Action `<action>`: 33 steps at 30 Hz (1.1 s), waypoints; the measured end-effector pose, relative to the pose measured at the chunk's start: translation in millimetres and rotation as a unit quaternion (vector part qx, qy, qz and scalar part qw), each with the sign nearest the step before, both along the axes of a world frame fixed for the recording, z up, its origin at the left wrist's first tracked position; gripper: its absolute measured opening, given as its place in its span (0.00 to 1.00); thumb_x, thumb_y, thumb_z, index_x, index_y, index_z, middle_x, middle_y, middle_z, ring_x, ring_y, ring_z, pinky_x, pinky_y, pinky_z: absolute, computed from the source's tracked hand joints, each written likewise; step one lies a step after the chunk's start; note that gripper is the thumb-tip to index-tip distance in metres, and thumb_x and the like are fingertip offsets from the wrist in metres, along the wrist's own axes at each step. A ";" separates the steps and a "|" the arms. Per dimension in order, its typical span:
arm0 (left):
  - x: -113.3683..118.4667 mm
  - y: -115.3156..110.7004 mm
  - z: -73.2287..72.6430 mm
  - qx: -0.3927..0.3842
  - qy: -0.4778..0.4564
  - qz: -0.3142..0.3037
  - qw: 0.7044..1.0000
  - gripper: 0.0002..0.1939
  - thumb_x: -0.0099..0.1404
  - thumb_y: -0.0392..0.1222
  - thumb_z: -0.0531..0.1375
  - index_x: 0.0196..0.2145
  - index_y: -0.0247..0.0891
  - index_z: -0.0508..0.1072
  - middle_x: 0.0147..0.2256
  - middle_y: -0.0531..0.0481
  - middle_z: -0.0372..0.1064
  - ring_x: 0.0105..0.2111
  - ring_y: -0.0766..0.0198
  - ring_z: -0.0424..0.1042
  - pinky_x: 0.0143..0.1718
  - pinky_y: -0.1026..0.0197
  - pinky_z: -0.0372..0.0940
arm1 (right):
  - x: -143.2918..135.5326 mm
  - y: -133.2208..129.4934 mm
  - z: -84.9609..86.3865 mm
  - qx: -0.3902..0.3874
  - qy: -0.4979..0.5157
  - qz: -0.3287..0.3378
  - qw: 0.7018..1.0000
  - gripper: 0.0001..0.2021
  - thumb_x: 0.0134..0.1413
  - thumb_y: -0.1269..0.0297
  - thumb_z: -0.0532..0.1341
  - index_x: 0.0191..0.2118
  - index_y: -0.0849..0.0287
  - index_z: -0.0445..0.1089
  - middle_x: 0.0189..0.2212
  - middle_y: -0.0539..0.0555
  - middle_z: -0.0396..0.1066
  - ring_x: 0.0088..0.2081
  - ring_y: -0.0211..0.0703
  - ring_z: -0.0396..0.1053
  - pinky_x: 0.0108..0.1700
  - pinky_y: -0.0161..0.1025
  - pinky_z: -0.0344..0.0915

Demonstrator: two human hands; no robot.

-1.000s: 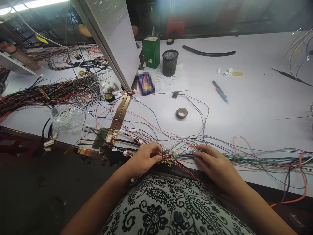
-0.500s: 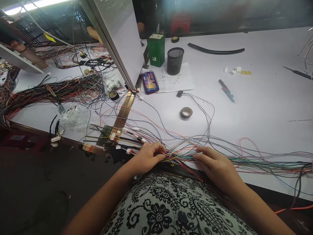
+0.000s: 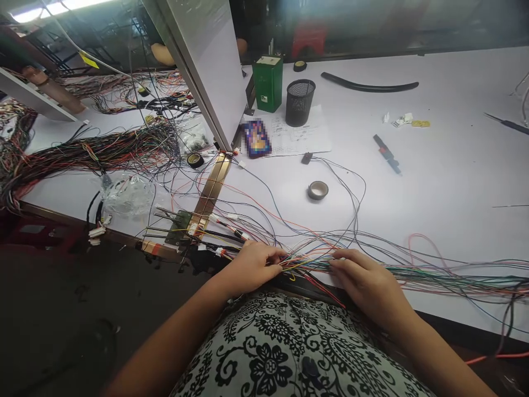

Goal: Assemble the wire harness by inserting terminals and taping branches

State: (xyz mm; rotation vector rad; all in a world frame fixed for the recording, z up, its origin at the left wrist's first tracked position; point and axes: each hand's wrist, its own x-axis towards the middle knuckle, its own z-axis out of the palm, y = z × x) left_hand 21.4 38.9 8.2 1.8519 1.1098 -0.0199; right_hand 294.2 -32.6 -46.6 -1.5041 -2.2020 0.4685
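A long bundle of thin coloured wires [image 3: 430,275] runs along the table's front edge, crossing in front of my body. My left hand [image 3: 258,266] is closed round the bundle, thumb and fingers pinching it near its left end. Farther right, my right hand [image 3: 363,275] grips the same wires between thumb and fingers. Between the two hands the strands fan out loosely in red, yellow, blue, white and green. Left of my left hand, wires with white connectors [image 3: 221,252] lead to a dark green block with metal pins [image 3: 178,227] at the table edge.
A roll of dark tape [image 3: 318,190] lies beyond the wires. Farther back stand a green box [image 3: 268,85] and a black mesh cup [image 3: 300,105]. A cutter-like blue-grey tool [image 3: 387,154] is at right. Left of the upright panel [image 3: 210,60] lies a large wire heap [image 3: 95,149].
The whole view has shifted slightly, so things on the table appear a little farther right. Both hands keep their hold on the wires, with hardly any movement.
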 end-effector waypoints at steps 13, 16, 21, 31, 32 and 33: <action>4.9 14.7 9.3 -0.014 0.078 -0.043 0.996 0.09 0.66 0.42 0.52 0.35 0.39 0.70 0.37 0.49 0.72 0.38 0.59 0.68 0.41 0.58 0.59 | 3.9 -1.5 4.6 -0.051 -0.004 -0.002 0.999 0.07 0.63 0.65 0.53 0.36 0.55 0.68 0.44 0.54 0.70 0.38 0.41 0.70 0.37 0.37 0.66; 2.2 18.0 8.3 -0.054 0.058 -0.032 0.996 0.10 0.66 0.44 0.52 0.37 0.39 0.71 0.38 0.49 0.72 0.39 0.59 0.69 0.40 0.59 0.61 | 3.6 3.4 8.3 -0.081 0.009 0.007 0.997 0.09 0.64 0.65 0.52 0.33 0.55 0.66 0.43 0.54 0.69 0.38 0.40 0.70 0.37 0.37 0.65; 0.6 22.0 3.3 -0.057 -0.002 -0.015 0.998 0.15 0.67 0.44 0.51 0.45 0.40 0.72 0.46 0.49 0.72 0.46 0.59 0.68 0.48 0.60 0.60 | 5.5 8.3 9.6 -0.115 0.022 0.014 0.993 0.10 0.63 0.64 0.52 0.31 0.55 0.65 0.43 0.53 0.69 0.38 0.40 0.69 0.39 0.38 0.66; 1.8 32.0 8.3 -0.170 0.033 0.019 0.985 0.11 0.61 0.45 0.53 0.35 0.38 0.72 0.30 0.53 0.68 0.32 0.63 0.66 0.33 0.62 0.57 | 10.8 12.8 11.1 -0.151 0.037 0.014 0.988 0.11 0.62 0.63 0.52 0.29 0.54 0.66 0.41 0.53 0.71 0.36 0.41 0.71 0.36 0.38 0.69; 2.1 33.2 8.2 -0.189 0.031 0.033 0.981 0.09 0.59 0.43 0.54 0.34 0.38 0.71 0.29 0.54 0.67 0.31 0.64 0.64 0.32 0.63 0.57 | 10.6 13.1 11.1 -0.147 0.040 0.014 0.988 0.11 0.62 0.63 0.52 0.29 0.54 0.66 0.41 0.53 0.71 0.36 0.41 0.71 0.35 0.38 0.69; 2.1 34.1 7.7 -0.204 0.025 0.042 0.978 0.08 0.57 0.41 0.54 0.33 0.38 0.71 0.28 0.55 0.66 0.30 0.64 0.64 0.32 0.63 0.56 | 10.4 13.2 10.9 -0.143 0.042 0.014 0.989 0.11 0.62 0.63 0.53 0.29 0.54 0.67 0.41 0.53 0.71 0.36 0.41 0.71 0.35 0.38 0.69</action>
